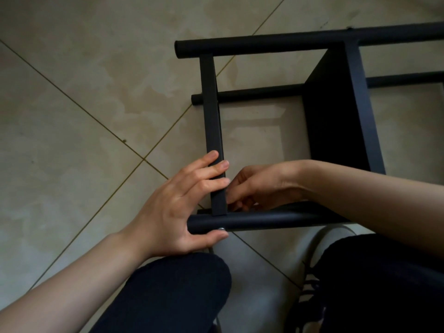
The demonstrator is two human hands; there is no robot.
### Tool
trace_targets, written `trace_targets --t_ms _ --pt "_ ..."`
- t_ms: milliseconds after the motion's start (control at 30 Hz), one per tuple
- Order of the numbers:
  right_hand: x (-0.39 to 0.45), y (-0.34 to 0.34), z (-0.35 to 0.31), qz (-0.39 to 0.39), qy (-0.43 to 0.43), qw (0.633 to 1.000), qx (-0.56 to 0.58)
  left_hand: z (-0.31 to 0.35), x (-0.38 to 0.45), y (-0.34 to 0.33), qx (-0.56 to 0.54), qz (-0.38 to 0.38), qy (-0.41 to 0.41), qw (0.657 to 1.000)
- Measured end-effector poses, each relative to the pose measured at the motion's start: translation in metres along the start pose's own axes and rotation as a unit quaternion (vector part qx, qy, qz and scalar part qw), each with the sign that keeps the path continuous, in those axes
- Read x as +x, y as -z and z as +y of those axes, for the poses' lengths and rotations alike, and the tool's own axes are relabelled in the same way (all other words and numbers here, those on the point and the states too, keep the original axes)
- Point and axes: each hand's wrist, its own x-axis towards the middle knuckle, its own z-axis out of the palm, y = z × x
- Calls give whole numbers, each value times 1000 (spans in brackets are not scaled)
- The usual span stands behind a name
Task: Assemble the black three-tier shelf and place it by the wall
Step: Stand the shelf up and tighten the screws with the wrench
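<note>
Left hand (182, 207): fingers pressed on end shelf panel (212, 131), thumb under near black tube (252, 218) beside a silver screw (221, 229). Right hand (259, 186): fingers curled behind that panel; grip cannot be determined. Shelf frame (336, 116) lies sideways on tiled floor (84, 92)

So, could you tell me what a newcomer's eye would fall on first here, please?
First the black shelf frame lying on its side across the tiled floor, upper right. Next, both hands at its near corner: the left hand has its fingers curled over a flat shelf edge, thumb beside a silver screw on the near round post. The right hand works just inside that joint.
</note>
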Motion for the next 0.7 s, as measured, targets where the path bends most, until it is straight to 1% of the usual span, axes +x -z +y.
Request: trace_targets --t_ms 67,267,333,467,533,633,700 --pt "1 0 -1 -2 4 1000 9 0 0 0 0 0 1 1000" --pt "5 -5 3 12 -2 1000 -20 -1 0 -1 -2 2 -2 1000" --pt "4 -2 4 13 -7 1000 -10 -1 0 -1 -3 1 -2 1000" --pt "2 0 2 -14 -1 1000 14 0 0 -1 -3 1 0 1000" --pt "1 -1 0 -12 2 1000 -2 0 0 -1 -2 1 -1 1000" --pt "0 -2 -3 14 -7 998 -58 -1 -1 -1 -4 3 -1 1000" --pt "-1 0 -4 11 -10 999 -49 -1 -1 -1 -5 3 -1 1000"
